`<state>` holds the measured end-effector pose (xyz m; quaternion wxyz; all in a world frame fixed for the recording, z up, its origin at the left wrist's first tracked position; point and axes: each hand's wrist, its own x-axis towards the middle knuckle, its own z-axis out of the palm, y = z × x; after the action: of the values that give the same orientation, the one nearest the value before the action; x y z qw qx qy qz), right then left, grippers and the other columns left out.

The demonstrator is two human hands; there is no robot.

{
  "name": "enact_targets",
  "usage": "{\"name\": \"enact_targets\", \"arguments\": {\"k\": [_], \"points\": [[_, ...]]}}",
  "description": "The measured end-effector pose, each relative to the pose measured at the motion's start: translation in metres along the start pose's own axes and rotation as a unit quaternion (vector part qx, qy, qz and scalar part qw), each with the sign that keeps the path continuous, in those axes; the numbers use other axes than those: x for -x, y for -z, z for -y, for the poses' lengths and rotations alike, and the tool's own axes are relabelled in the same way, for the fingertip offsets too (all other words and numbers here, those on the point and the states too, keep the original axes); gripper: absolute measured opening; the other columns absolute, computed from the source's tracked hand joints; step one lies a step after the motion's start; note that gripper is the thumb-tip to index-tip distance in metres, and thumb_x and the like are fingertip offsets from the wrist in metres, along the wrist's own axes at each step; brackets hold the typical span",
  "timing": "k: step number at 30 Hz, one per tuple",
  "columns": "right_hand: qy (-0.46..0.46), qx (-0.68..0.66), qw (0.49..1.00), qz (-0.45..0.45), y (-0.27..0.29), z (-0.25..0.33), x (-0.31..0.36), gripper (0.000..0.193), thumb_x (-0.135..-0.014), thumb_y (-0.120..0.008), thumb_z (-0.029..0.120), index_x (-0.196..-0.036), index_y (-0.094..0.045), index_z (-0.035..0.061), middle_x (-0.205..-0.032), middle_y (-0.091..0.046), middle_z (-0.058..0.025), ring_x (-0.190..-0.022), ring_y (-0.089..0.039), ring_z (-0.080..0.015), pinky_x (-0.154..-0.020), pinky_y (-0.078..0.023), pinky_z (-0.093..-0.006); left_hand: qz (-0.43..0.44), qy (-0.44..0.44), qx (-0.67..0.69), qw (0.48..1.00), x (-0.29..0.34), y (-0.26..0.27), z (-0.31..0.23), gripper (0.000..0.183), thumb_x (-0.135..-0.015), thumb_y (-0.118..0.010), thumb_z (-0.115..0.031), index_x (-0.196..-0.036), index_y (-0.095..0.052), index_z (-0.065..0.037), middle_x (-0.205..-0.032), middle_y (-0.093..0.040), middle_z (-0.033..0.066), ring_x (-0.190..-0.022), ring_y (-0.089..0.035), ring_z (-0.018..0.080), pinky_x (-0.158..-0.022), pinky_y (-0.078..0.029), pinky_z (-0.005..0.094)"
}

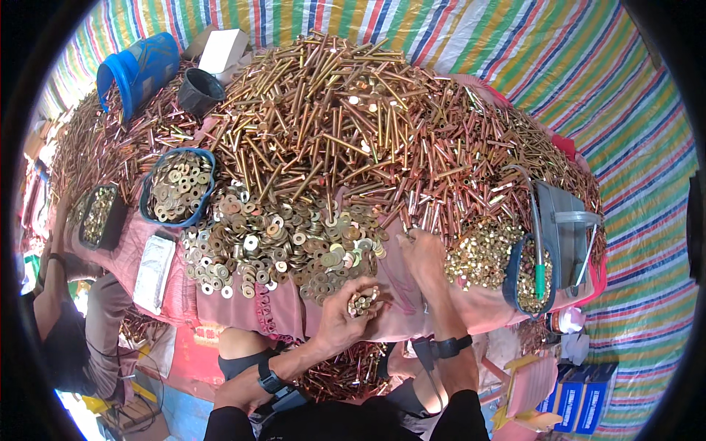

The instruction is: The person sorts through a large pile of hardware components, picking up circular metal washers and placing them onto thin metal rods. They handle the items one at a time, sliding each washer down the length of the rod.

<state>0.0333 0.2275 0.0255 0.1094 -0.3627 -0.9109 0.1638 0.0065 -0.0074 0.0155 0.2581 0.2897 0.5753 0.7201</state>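
In the lower middle, my left hand (343, 317) is curled around a tight cluster of brass-coloured bolts (363, 301), which seem to be seen end-on. It is just in front of a heap of flat washers (294, 246). My right hand (426, 257) reaches to the near edge of a big pile of long bolts (316, 125). Its fingers are bent together, and whatever they may hold is too small to tell. To the right of that hand lies a mound of gold-coloured nuts (482, 250).
A blue-rimmed basket (211, 209) of washers and a dark tub (115, 228) of nuts stand left. Right are a blue container (511, 290) of nuts and a grey bin (555, 242). A blue bucket (147, 70) lies tipped behind. A co-worker's arm (53, 283) is at far left.
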Motion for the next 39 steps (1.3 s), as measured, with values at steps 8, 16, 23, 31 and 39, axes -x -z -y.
{"name": "enact_targets", "arguments": {"k": [8,16,23,31,39], "points": [[-0.013,-0.169,0.986,0.006,0.003,-0.022,0.007,0.036,-0.097,-0.074,0.034,-0.092,-0.075,-0.0012,-0.072,-0.072,-0.0193,-0.061,-0.069,-0.0281,-0.061,-0.054,-0.0439,0.028,-0.084,-0.056,0.995,-0.003,0.005,0.006,0.029,-0.088,-0.070,0.003,-0.117,-0.071,0.000,-0.106,-0.074,0.0113,-0.095,-0.070,0.0154,-0.088,-0.055,0.0297],[-0.080,-0.570,0.761,0.298,0.065,-0.007,0.075,0.027,-0.101,-0.073,0.030,-0.093,-0.074,0.0048,-0.070,-0.064,0.0013,-0.046,-0.049,-0.0022,-0.040,-0.032,-0.0194,0.000,-0.026,0.015,1.000,0.001,-0.004,0.020,0.019,-0.090,-0.076,0.007,-0.106,-0.069,-0.001,-0.110,-0.075,0.0099,-0.105,-0.068,0.0150,-0.093,-0.054,0.0312],[-0.092,-0.532,0.777,0.324,0.051,0.001,0.089,0.028,-0.102,-0.073,0.028,-0.086,-0.069,0.0054,-0.069,-0.065,0.0012,-0.046,-0.050,-0.0027,-0.042,-0.034,-0.0192,0.012,0.002,0.063,0.998,-0.003,-0.005,0.021,0.024,-0.083,-0.066,0.010,-0.104,-0.061,0.000,-0.098,-0.069,0.0070,-0.088,-0.063,0.0107,-0.078,-0.052,0.0274],[-0.034,-0.387,0.907,0.161,0.034,-0.008,0.086,0.028,-0.100,-0.074,0.028,-0.099,-0.073,0.0003,-0.078,-0.068,-0.0032,-0.064,-0.064,-0.0118,-0.056,-0.050,-0.0281,0.034,0.012,0.054,0.998,-0.001,-0.001,0.015,0.026,-0.083,-0.060,0.009,-0.107,-0.059,0.000,-0.095,-0.067,0.0058,-0.084,-0.060,0.0092,-0.075,-0.050,0.0264],[0.140,-0.097,0.979,-0.112,0.014,-0.019,0.021,0.028,-0.096,-0.064,0.001,-0.123,-0.072,0.0063,-0.106,-0.070,-0.0208,-0.080,-0.071,-0.0331,-0.070,-0.055,-0.0421,0.032,0.002,0.083,0.996,-0.003,-0.004,0.012,0.020,-0.087,-0.064,0.008,-0.106,-0.060,0.000,-0.097,-0.069,0.0066,-0.085,-0.063,0.0093,-0.074,-0.053,0.0256]]}}
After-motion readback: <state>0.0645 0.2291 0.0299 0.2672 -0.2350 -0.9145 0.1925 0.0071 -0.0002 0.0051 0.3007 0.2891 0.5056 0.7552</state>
